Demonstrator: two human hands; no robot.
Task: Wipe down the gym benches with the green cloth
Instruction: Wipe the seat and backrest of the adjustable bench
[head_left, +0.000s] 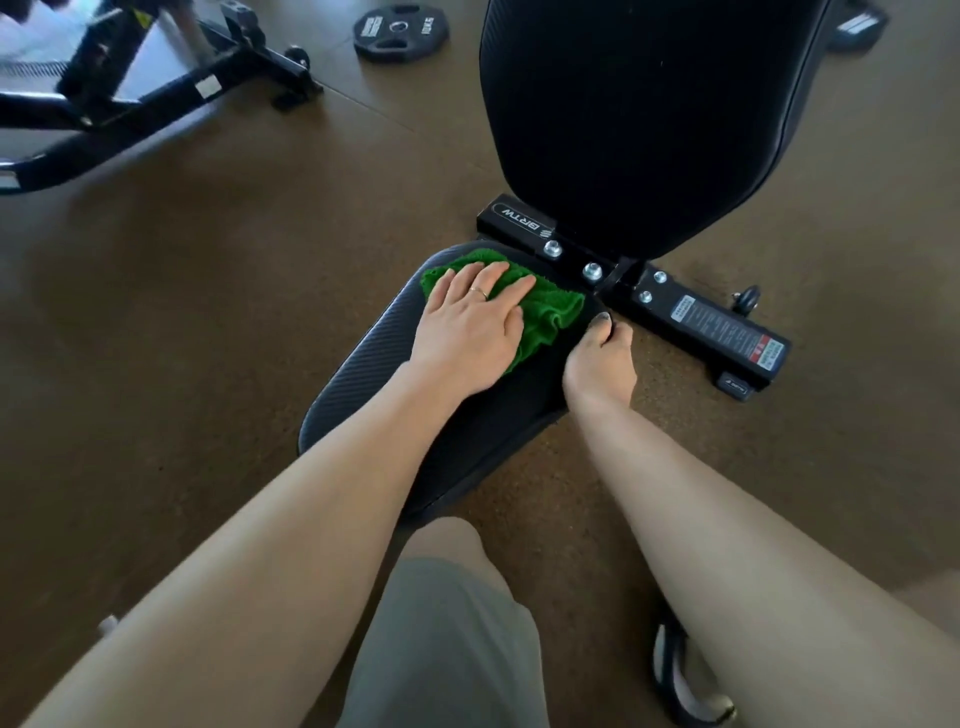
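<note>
Crumpled green cloth (545, 317) lies on the black ribbed bench seat (374, 374); backrest (649, 119) seemingly raised.

Single head view, wide-angle: looks forward and steeply down from above the bench seat (363, 395), close over it; backrest (644, 119) beyond, floor (208, 312) around.

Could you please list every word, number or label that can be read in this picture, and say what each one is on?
"BRTW", seen upside down: on the black frame bar of the bench, beside the green cloth.
"10KG", roughly, since it is blurred: on the weight plate lying on the floor.
Warning sticker on the frame bar: print too small to read.
Small tag on the foot cap: too small to read.
</note>
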